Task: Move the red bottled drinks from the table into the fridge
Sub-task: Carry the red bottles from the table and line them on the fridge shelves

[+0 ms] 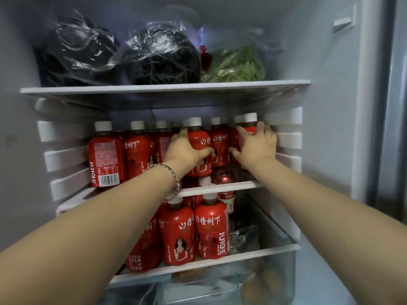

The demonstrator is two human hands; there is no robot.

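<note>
While both arms reach into the open fridge (330, 106), the left hand (185, 151) wraps its fingers and thumb round the fat middle of a red bottle (199, 139) that stands near the front of the middle shelf (220, 188). The right hand (258, 146) holds another red bottle (250, 128) at the far right end of the same shelf, with its fingers curled round the top part, just under the white cap (250, 117). Many more red bottles stand packed side by side on this shelf, and another bunch (211, 232) stands on the shelf below (198, 266). Each bottle looks full, so it is likely a bit heavy for its size. The red wrap looks smooth and shiny, so it may slip in a wet hand. The body looks firm, not soft. The best place to hold seems to be the wide middle, not the small cap. The row is tight, so a hard push could knock a neighbour over. Dark bags (158, 56) and green leaves (235, 64) sit on the top shelf (165, 88).
</note>
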